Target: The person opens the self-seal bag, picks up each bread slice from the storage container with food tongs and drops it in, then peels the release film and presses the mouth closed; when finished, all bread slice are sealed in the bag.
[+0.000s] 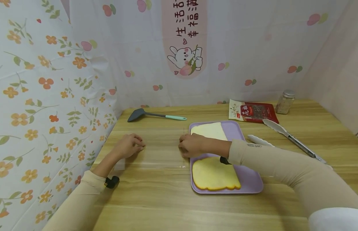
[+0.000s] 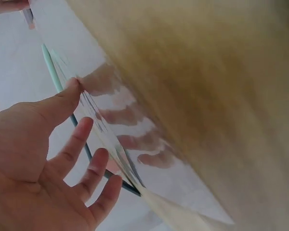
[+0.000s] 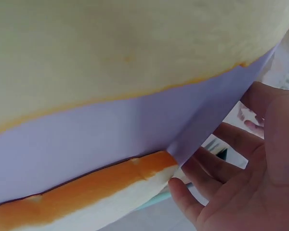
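Note:
A clear, glossy flat sheet (image 1: 161, 150) lies on the wooden table between the two hands. My left hand (image 1: 128, 146) is over its left part; in the left wrist view the fingers are spread, with the thumb tip right at the shiny surface (image 2: 178, 192) that mirrors them. At the sheet's right side is my right hand (image 1: 192, 145), beside the purple tray (image 1: 251, 181). The right wrist view has its loosely bent fingers (image 3: 238, 139) along the tray's edge. Two toy-like bread slices rest on the tray, a near slice (image 1: 214, 175) and a far slice (image 1: 209, 129), partly hidden by the hand.
Behind the sheet lies a spatula (image 1: 155, 115) with a mint handle. A red spice packet (image 1: 257, 111) and a lidded glass jar (image 1: 285, 102) stand at the back right. Metal tongs (image 1: 297, 141) lie right of the tray, partly under the right sleeve. Patterned cloth (image 1: 51, 96) borders the table.

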Tool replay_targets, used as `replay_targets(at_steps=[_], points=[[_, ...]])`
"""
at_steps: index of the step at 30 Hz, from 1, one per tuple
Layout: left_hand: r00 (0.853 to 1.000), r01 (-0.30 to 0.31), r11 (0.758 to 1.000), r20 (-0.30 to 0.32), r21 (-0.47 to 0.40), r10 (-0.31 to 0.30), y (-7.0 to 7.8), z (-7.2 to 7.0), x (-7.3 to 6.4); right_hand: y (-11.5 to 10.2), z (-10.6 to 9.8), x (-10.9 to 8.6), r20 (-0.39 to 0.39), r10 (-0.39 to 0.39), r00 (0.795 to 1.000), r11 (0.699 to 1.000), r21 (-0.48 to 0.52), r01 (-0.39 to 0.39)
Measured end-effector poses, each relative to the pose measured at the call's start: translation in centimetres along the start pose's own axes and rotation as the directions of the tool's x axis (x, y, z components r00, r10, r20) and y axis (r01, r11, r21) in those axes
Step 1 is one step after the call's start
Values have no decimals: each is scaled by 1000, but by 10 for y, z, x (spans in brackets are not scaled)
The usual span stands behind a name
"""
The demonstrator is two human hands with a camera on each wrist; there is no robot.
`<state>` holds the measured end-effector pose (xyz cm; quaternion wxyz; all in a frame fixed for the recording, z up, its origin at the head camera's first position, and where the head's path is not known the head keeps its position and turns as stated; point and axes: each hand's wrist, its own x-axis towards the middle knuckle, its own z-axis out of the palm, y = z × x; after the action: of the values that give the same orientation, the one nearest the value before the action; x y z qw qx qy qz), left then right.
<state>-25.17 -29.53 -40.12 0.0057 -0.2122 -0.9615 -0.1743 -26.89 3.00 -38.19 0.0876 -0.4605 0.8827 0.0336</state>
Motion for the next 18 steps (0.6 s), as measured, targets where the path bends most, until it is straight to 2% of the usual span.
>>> replay_targets(at_steps=[8, 18], points=[[1000, 6, 998, -11, -59, -7, -1, 8, 3, 3, 1, -4, 18, 2, 1000, 1000, 7, -2], [999, -6, 994, -36, -106, 2, 3, 8, 4, 3, 2, -6, 11, 14, 1000, 1000, 21, -14]])
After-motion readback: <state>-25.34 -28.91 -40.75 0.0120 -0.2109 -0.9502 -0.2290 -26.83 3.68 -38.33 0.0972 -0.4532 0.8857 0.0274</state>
